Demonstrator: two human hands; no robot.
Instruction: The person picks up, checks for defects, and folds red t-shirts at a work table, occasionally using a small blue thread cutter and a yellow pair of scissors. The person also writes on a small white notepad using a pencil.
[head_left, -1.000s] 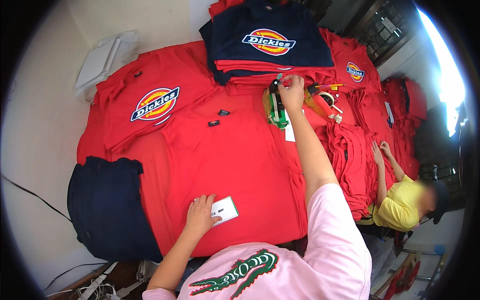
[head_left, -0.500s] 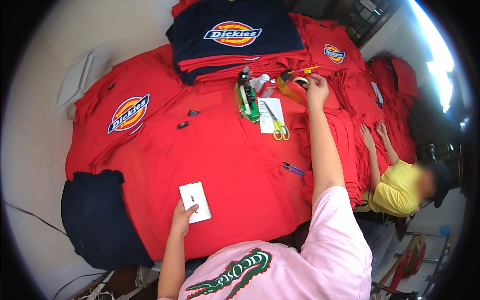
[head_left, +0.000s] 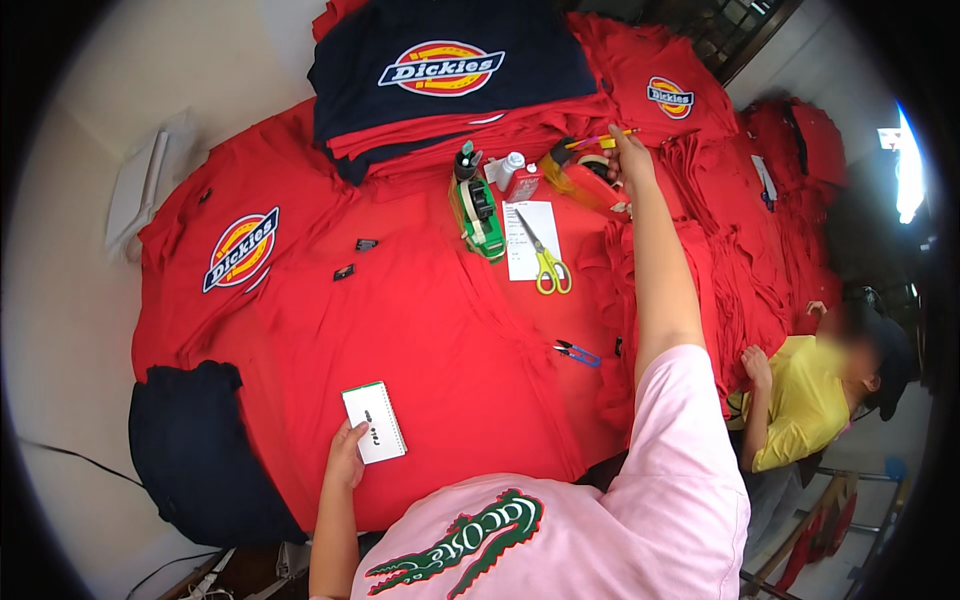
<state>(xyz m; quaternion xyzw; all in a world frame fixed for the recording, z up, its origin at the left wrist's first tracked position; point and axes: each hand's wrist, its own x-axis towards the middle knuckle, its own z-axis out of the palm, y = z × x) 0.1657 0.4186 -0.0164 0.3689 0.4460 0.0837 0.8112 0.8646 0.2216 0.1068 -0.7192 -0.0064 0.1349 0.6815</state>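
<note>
My left hand [head_left: 346,460] grips a small white spiral notepad [head_left: 386,410] by its left edge, with dark handwriting showing on its page. Under it spreads a red garment [head_left: 430,350]. My right arm reaches far forward, and my right hand [head_left: 632,162] has its fingers closed at a slim yellow-orange pencil [head_left: 586,143]. The fingers partly hide how they meet it. Right below that hand sits a red tape dispenser [head_left: 597,183]. To its left stands a green tape dispenser [head_left: 488,236]. Yellow-handled scissors [head_left: 550,274] rest on a white paper slip [head_left: 518,262].
Blue thread snips [head_left: 580,356] lie right of the middle. A folded navy garment [head_left: 460,110] tops the far stack. Red piles [head_left: 735,270] line the right side, where a co-worker in a yellow shirt [head_left: 800,400] sits. Dark blue cloth [head_left: 200,450] is at left.
My right hand has shifted from the red tape dispenser to the pencil. My left thumb now leaves more handwriting uncovered on the notepad. The co-worker's hands have drawn back from the pile.
</note>
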